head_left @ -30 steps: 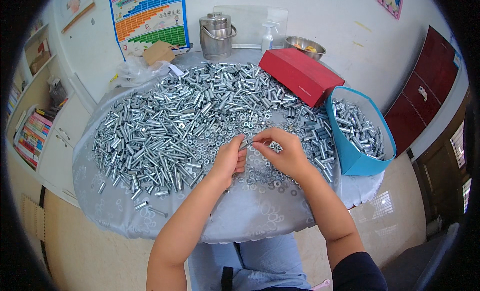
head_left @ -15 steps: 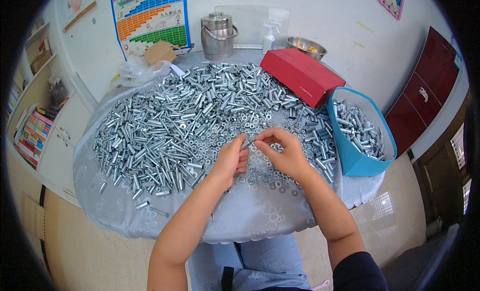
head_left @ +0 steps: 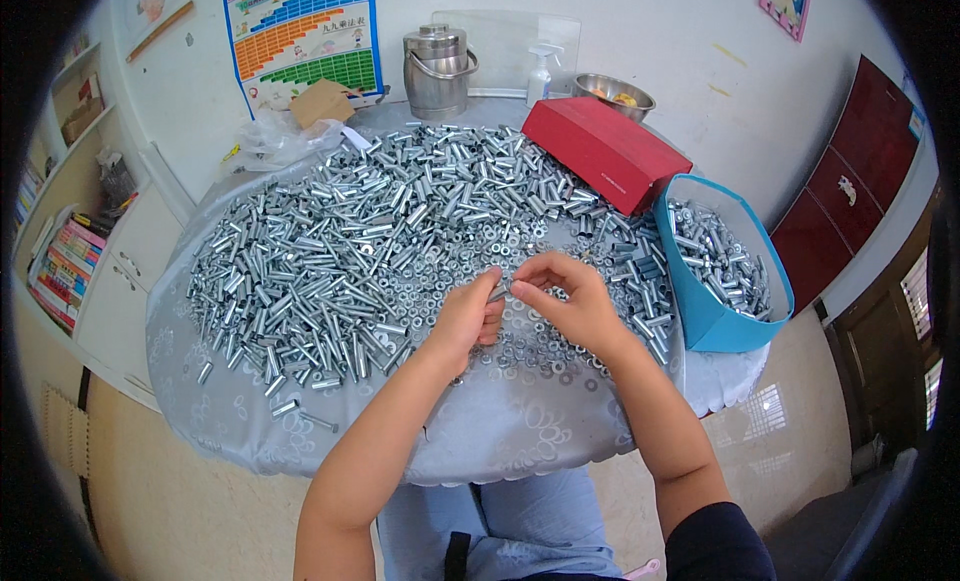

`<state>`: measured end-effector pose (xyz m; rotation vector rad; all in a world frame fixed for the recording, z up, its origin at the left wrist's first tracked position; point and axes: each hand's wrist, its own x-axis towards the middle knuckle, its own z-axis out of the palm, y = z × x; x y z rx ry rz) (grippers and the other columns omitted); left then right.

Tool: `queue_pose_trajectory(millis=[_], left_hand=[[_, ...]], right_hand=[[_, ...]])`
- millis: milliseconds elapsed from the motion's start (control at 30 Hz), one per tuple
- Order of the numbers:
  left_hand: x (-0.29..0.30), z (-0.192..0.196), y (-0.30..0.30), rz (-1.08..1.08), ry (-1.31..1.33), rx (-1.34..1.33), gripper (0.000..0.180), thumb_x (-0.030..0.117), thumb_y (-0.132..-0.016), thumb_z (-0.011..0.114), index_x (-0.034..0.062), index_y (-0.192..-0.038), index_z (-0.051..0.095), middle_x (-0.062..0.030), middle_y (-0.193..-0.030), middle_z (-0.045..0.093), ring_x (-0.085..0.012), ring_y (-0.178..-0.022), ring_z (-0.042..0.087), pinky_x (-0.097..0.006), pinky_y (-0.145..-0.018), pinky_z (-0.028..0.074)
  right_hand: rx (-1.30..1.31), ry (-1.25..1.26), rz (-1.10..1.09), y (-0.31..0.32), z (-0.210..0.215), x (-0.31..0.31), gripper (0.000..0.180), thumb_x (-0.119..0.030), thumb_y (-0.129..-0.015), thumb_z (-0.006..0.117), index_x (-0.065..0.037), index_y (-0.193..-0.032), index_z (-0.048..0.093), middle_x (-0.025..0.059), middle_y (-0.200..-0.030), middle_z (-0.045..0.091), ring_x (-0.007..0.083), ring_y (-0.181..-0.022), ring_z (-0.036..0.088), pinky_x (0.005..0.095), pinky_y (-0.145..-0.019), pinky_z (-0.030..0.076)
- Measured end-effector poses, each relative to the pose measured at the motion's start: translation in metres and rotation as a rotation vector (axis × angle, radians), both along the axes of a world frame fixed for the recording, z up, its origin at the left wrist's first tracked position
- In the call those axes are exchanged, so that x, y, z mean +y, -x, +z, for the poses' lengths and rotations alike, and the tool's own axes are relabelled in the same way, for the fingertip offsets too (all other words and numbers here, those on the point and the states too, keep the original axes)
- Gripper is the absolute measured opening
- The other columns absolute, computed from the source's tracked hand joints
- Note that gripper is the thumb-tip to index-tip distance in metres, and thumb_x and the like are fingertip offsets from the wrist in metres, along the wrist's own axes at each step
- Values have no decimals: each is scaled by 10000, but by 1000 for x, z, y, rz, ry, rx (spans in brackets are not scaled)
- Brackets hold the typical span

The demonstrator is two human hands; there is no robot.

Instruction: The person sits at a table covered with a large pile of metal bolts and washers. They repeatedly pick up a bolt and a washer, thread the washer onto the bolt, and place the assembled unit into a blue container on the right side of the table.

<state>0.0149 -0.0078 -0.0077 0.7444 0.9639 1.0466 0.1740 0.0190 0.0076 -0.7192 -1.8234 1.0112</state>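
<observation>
While the heap of metal sleeves (head_left: 330, 251) on my left lies as it did a second ago, my left hand (head_left: 468, 316) pinches a small bolt (head_left: 498, 294) at table centre. My right hand (head_left: 570, 306), barely shifted, closes fingertips on its other end, above scattered washers (head_left: 520, 356); the blue bin (head_left: 720, 271) stands right.

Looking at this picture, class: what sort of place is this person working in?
Probably a room in a home used for piecework: a round table under a patterned cloth, a colourful wall chart, a bookshelf, and heaps of metal sleeves.
</observation>
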Motion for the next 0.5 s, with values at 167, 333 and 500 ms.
queue_pose_trajectory(millis=[167,333,500], left_hand=[[-2,4,-3,8,5,-8,422,370,-914,410,168,-560,299,73,-487,246,-61,-410,222,-229,-403,207],[-2,4,-2,-4,6,59,415,371,-909,419,168,-565,307,74,-488,242,-58,-409,219,-227,-405,204],[-2,8,-3,84,-15,30,470,391,-888,427,187,-503,254,72,-464,211,-61,-399,209,-230,-402,184]], right_hand=[[3,78,59,0,-1,-1,147,-86,-796,645,6,-901,602,47,-824,617,86,-739,558,233,-679,462],[-34,18,87,-1,2,0,169,-96,-797,649,3,-926,600,46,-825,615,85,-742,556,231,-674,459],[43,11,13,3,3,-3,194,-119,-792,657,-8,-943,607,47,-818,618,96,-721,561,237,-654,460]])
